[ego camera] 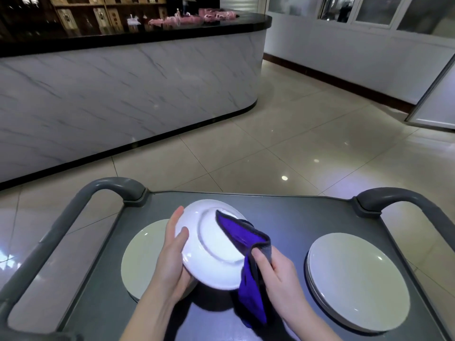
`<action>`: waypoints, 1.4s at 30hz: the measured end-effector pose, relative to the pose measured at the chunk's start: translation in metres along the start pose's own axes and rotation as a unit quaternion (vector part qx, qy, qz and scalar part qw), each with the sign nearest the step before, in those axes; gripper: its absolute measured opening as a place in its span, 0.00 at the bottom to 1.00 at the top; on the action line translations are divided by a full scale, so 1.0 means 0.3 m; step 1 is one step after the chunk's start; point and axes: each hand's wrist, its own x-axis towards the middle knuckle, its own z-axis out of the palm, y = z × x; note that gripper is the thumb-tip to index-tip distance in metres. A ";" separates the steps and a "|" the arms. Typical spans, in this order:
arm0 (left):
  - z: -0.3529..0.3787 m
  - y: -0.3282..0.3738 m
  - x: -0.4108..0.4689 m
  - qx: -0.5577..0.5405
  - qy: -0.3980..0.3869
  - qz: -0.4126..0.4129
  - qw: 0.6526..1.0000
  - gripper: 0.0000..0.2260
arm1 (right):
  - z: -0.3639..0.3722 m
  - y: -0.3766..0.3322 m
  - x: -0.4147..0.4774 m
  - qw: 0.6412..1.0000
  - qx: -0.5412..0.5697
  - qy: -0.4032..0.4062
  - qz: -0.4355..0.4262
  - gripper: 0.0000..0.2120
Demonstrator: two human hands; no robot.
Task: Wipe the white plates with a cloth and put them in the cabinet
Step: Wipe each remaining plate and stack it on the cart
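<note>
Plate in hand: the white plate (209,244) is held up off the cart, tilted, with its underside and foot ring turned toward me.
My left hand: my left hand (172,262) grips the plate by its left rim, thumb laid on the back, fingers reaching round the far edge.
Cloth: the purple cloth (246,237) has a dark border; it lies folded against the right part of the plate's underside, and its loose end hangs below the rim.
My right hand: my right hand (278,274) pinches the cloth, thumb on top and fingers curled under it, pressing it to the plate.
Plate below: a second plate (140,257) lies flat on the left of the cart, partly hidden under my left hand and the raised plate.
Stack: a stack of plates (357,279) sits flat on the right of the cart, well apart from my hands; I cannot tell how many are in it.
Cart: the grey cart top (295,217) carries all of this, with a left handle (73,217) and a right handle (403,195) curving up at the far corners.
Beyond: a marble-fronted counter (123,94) with a black top stands across the glossy tiled floor (295,143); pink items (197,17), too blurred to name, lie on it.
</note>
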 end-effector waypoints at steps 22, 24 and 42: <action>-0.020 0.031 -0.022 0.038 0.035 0.095 0.994 0.12 | 0.030 0.035 0.061 0.939 -0.264 -0.167 -0.141 0.26; -0.012 0.028 -0.028 0.052 0.027 0.090 0.994 0.12 | 0.054 0.031 0.011 0.929 -0.254 -0.205 -0.174 0.26; -0.020 -0.015 -0.055 0.035 0.093 0.060 0.993 0.14 | 0.055 0.120 0.034 0.957 -0.197 -0.189 -0.096 0.25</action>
